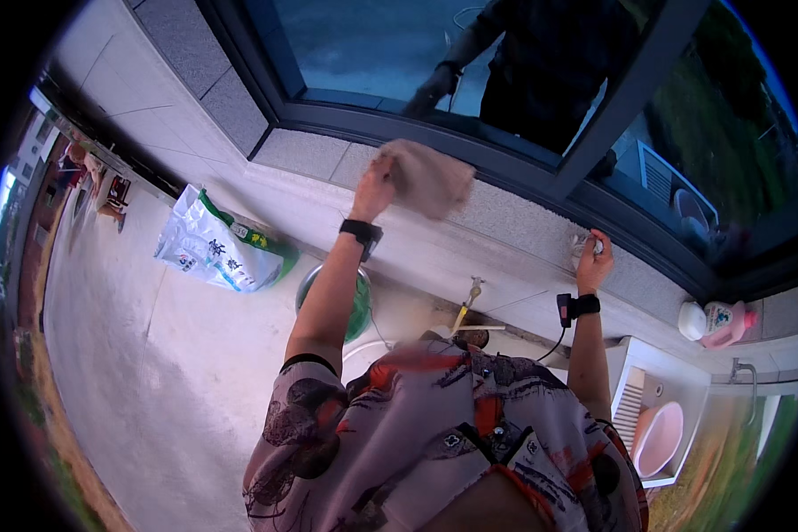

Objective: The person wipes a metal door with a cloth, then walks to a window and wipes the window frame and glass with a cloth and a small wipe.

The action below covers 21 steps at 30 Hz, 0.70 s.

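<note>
My left hand (375, 189) grips one edge of a brownish cloth (433, 178), which hangs blurred over the window sill (505, 211) just below the dark window frame (399, 130). Farther right along the same sill, my right hand (594, 265) has its fingers closed around a small crumpled whitish thing (578, 247); what it is made of is hard to tell. The window glass (366, 46) above reflects a dark figure with an outstretched arm.
A printed plastic sack (223, 249) stands on the concrete floor (126, 332), near a metal bucket (306, 286). Below the sill is a tap (475, 291). A pink bottle (725, 324) stands at right, above a washbasin (695, 425) holding a pink tub (658, 439). Another person (93, 173) sits far left.
</note>
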Tool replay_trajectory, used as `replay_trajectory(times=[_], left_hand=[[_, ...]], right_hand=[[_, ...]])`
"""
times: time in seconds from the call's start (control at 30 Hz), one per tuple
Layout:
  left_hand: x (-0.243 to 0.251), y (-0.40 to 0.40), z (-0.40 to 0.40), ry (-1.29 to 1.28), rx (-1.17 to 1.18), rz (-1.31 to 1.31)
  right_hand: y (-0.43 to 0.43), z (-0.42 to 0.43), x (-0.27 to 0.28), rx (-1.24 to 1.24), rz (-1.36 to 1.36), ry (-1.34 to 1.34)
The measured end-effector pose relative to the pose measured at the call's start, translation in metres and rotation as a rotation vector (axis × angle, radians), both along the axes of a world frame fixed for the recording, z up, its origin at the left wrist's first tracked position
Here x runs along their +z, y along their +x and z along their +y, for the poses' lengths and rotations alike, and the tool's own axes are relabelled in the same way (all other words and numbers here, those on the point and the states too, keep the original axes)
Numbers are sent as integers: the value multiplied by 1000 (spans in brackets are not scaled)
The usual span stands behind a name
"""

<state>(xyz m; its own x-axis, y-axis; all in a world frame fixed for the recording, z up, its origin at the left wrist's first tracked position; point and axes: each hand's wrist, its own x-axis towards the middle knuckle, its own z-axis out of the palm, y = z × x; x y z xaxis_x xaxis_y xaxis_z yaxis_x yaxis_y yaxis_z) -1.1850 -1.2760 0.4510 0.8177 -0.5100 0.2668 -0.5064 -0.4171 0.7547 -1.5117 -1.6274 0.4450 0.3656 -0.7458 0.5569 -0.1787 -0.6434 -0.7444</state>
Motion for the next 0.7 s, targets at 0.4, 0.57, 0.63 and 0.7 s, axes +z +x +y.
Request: replay_trajectory(times=[0.4,0.57,0.63,0.7], left_hand=[[-9,-56,-51,197,53,-576],[-26,12,37,222,125,-561],[-22,62,78,249,266,-526],[-29,116,116,297,326,-543]], right_hand=[[-13,-28,-27,25,43,8],[-11,-27,-28,-8,95,-28],[-15,-30,-30,-11,113,-40],[-17,-35,-35,-79,138,-75]])
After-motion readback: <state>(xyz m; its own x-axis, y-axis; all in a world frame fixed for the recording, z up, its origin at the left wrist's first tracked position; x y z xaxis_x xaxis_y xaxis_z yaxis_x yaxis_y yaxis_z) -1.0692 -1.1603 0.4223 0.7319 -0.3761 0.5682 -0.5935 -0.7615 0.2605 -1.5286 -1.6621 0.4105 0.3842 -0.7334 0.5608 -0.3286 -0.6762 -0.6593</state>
